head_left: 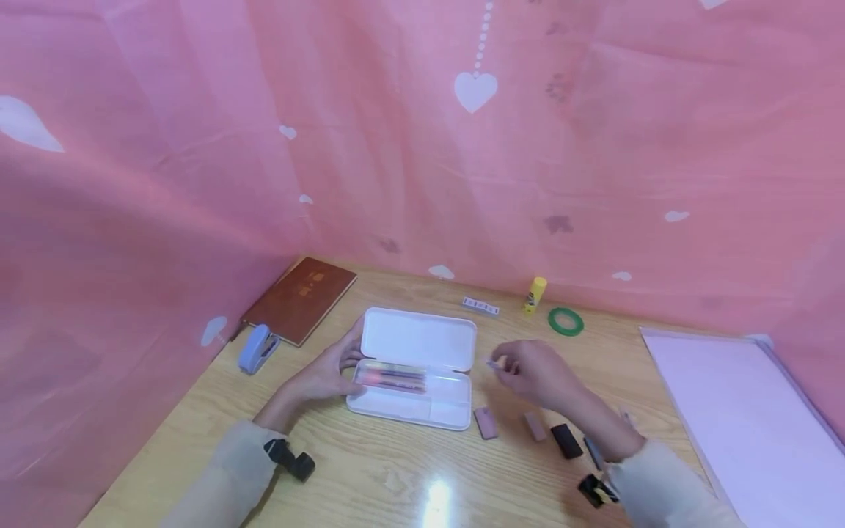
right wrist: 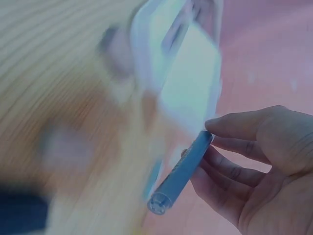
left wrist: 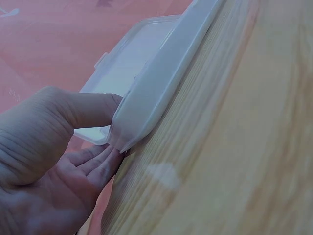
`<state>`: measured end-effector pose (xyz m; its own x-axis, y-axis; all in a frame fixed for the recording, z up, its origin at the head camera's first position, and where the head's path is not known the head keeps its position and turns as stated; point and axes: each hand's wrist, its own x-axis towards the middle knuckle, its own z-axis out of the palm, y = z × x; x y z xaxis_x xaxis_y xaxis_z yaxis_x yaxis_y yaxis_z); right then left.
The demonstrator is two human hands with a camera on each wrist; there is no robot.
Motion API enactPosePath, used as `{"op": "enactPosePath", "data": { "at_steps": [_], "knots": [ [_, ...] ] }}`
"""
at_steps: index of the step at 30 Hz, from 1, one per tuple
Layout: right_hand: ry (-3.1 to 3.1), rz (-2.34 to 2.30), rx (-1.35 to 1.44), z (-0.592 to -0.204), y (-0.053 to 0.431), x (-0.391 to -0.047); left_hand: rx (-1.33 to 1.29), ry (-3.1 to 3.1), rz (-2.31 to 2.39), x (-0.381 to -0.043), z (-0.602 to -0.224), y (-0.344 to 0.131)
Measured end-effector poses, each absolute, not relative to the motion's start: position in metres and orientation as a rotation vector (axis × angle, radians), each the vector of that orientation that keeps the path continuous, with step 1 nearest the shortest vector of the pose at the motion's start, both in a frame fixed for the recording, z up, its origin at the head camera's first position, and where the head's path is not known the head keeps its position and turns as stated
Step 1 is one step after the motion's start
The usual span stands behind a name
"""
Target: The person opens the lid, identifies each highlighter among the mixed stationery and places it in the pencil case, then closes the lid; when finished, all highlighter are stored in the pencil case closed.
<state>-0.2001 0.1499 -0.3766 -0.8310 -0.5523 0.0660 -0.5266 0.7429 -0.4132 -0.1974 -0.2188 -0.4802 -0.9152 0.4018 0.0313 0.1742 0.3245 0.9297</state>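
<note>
Several thin sticks (head_left: 396, 378) lie inside the open white case (head_left: 393, 408) — the left hand (head_left: 328, 372) grips its left end, the right hand (head_left: 530, 369) pinches a blue-grey tube (right wrist: 180, 174) near the case's right side.

Pink fabric (head_left: 396, 147) printed with white hearts (head_left: 475, 92) hangs creased behind and beside a wood-grain surface (head_left: 343, 469), its near part showing a bright reflection (head_left: 436, 506).
</note>
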Motion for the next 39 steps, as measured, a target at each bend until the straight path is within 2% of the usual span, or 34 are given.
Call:
{"op": "enactPosePath", "data": {
  "at_steps": [10,16,22,30,39],
  "knots": [
    [2.753,-0.627,-1.177,-0.394,0.034,-0.209,0.466,2.379,1.620,-0.191,-0.469,-0.212],
    [2.727,-0.570,-1.153,-0.416,0.007,-0.213,0.527,2.344,1.599,-0.183,-0.456,-0.206],
    [2.762,-0.528,-1.207,-0.425,-0.003,-0.216,0.488,2.383,1.588,-0.189,-0.467,-0.211],
    [2.773,-0.574,-1.101,-0.411,0.019,-0.214,0.484,2.396,1.582,-0.199,-0.478,-0.214],
    [2.942,-0.664,-0.967,-0.389,0.116,-0.202,0.573,2.395,1.656,-0.196,-0.480,-0.215]
  ]
}}
